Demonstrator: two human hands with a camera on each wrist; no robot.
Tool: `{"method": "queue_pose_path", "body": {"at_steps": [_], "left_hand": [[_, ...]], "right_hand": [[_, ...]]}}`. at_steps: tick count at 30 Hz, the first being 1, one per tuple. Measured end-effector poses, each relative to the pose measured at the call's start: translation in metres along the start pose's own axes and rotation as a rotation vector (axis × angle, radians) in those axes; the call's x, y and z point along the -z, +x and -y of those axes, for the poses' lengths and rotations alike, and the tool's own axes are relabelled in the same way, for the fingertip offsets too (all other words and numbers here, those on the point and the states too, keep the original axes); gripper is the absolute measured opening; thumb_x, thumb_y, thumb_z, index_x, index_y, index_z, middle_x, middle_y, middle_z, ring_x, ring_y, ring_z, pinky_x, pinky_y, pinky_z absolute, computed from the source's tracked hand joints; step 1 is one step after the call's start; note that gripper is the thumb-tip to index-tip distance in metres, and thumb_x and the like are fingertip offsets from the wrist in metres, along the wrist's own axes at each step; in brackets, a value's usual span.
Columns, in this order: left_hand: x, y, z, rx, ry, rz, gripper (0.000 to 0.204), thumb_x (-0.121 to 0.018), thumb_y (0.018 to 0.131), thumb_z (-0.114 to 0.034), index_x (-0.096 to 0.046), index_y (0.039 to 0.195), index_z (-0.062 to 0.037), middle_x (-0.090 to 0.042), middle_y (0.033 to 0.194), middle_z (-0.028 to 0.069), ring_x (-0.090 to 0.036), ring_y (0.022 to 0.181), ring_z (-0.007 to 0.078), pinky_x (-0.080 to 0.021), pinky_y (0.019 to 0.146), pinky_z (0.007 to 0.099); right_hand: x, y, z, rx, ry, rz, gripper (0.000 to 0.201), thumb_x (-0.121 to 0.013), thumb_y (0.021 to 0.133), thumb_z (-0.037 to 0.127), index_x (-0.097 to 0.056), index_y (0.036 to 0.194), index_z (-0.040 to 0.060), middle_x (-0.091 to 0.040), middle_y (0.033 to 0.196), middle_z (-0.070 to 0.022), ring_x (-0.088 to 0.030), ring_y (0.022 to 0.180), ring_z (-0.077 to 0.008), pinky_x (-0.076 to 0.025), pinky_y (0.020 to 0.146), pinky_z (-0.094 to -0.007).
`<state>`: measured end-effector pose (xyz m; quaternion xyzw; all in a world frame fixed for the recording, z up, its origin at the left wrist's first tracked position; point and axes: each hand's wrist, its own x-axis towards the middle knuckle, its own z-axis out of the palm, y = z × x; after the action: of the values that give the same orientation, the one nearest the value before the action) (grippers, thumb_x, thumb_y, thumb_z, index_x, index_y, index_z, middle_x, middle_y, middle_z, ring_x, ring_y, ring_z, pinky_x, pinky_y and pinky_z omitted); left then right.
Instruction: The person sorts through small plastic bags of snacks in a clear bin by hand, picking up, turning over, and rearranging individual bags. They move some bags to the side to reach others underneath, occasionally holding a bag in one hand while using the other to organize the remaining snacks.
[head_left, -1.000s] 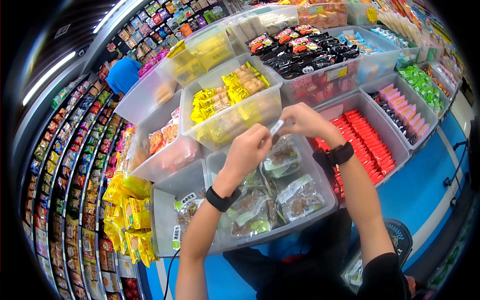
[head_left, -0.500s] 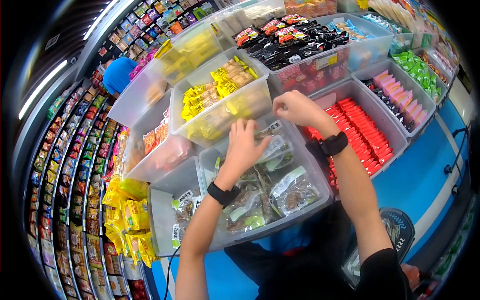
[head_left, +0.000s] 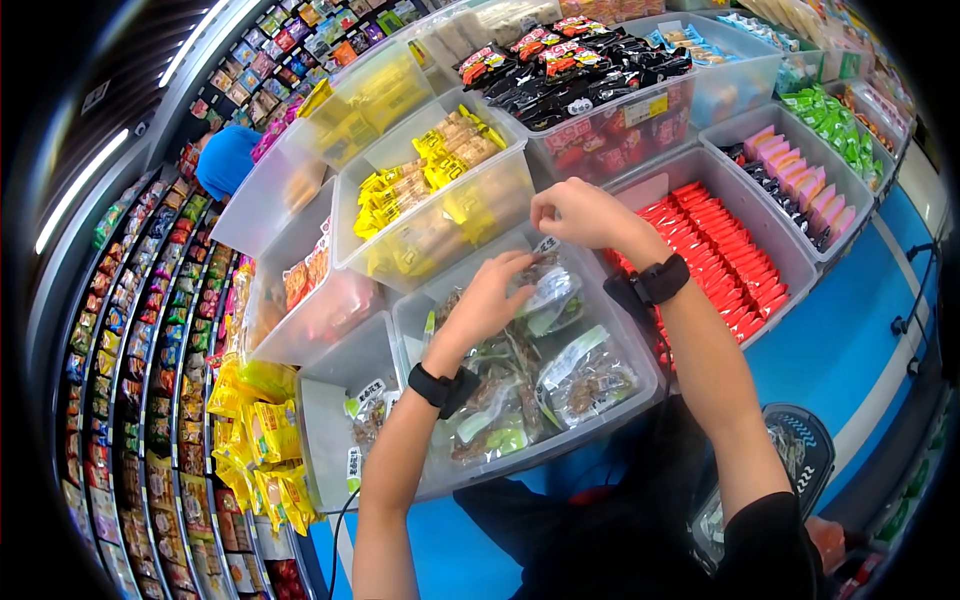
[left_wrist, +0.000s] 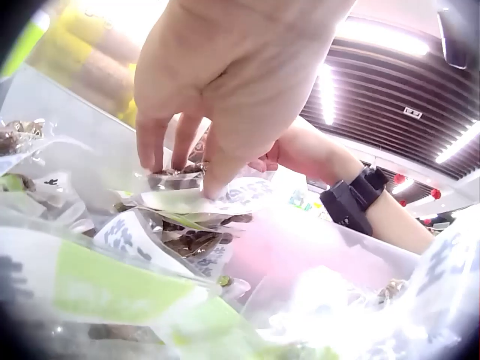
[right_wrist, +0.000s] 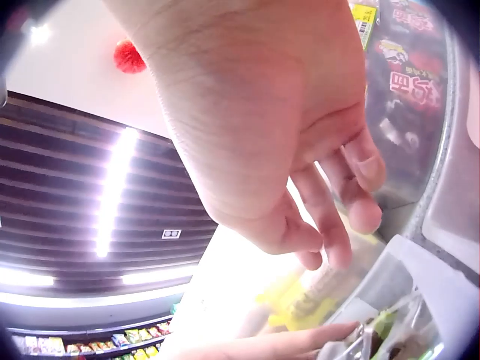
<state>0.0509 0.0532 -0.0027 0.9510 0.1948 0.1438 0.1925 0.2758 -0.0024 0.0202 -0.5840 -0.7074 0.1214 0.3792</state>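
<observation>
My left hand [head_left: 490,298] reaches into the back of a clear plastic bin [head_left: 655,385] of snack packets. In the left wrist view its fingers and thumb point down, spread apart, touching a clear snack packet [left_wrist: 176,196] with brown pieces and a white-and-green label. More of these packets [head_left: 590,378] lie in the bin below the hand. Over the bin's back right corner hovers my right hand [head_left: 585,212], its fingers loosely bent with nothing between them, as the right wrist view [right_wrist: 262,142] shows. A black band circles each wrist.
A bin of yellow packets [head_left: 440,225] stands behind the hands, with black packets [head_left: 570,75] farther back. Red packets [head_left: 720,260] fill the bin at right. A narrower compartment [head_left: 325,420] at left holds a few similar packets. Yellow bags [head_left: 265,430] hang at the left edge.
Both hands were together at a packet above the bin; they have parted. The packet now lies at the bin's back. The left hand has spread its fingers and lowered onto the packets.
</observation>
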Motion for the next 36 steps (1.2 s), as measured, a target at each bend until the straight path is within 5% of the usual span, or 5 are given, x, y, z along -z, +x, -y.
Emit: {"method": "queue_pose_path", "body": {"at_steps": [5,12,14,18,36], "left_hand": [[-0.002,-0.001,-0.002,0.054,0.014,-0.124,0.04,-0.068,0.092,-0.022,-0.06,0.127,-0.0038,-0.057,0.13,0.0161,-0.053,0.123,0.0295,-0.047,0.096,0.0372],[0.046,-0.009,-0.009,0.286,0.16,-0.239,0.026,-0.066,0.09,-0.021,-0.068,0.106,-0.0007,-0.068,0.091,0.0169,-0.067,0.086,0.0272,-0.052,0.077,0.0366],[0.068,-0.017,-0.041,0.396,0.229,0.19,0.021,-0.066,0.088,-0.02,-0.073,0.099,-0.0039,-0.069,0.083,0.0168,-0.068,0.078,0.0284,-0.053,0.073,0.038],[0.026,-0.037,-0.06,0.021,0.362,0.438,0.018,-0.067,0.088,-0.022,-0.077,0.099,-0.0122,-0.072,0.086,0.0156,-0.069,0.08,0.0352,-0.055,0.073,0.0429],[0.033,-0.043,-0.027,0.25,0.32,0.591,0.043,-0.065,0.09,-0.039,-0.072,0.117,-0.0053,-0.067,0.082,0.025,-0.066,0.083,0.0392,-0.052,0.08,0.0462]], "right_hand": [[-0.002,0.001,0.0,0.041,0.015,0.019,0.016,-0.061,0.08,0.009,-0.071,0.088,0.0006,-0.072,0.083,-0.0178,-0.07,0.075,-0.0324,-0.054,0.071,-0.0387],[-0.004,0.002,-0.002,0.051,0.064,0.007,0.016,-0.064,0.079,0.013,-0.072,0.085,0.0011,-0.071,0.078,-0.0174,-0.069,0.074,-0.0322,-0.054,0.07,-0.0395],[-0.005,0.002,-0.002,0.053,0.059,0.018,0.016,-0.064,0.079,0.014,-0.072,0.085,0.0012,-0.071,0.078,-0.0169,-0.069,0.074,-0.0318,-0.054,0.071,-0.0394],[-0.007,0.003,-0.002,0.058,0.042,0.023,0.017,-0.064,0.079,0.014,-0.072,0.086,0.0014,-0.072,0.08,-0.0164,-0.07,0.076,-0.0321,-0.054,0.072,-0.0396],[-0.007,-0.001,0.001,0.101,0.029,-0.023,0.016,-0.063,0.08,0.013,-0.071,0.086,0.0011,-0.071,0.081,-0.0168,-0.069,0.075,-0.0326,-0.054,0.071,-0.0401]]}}
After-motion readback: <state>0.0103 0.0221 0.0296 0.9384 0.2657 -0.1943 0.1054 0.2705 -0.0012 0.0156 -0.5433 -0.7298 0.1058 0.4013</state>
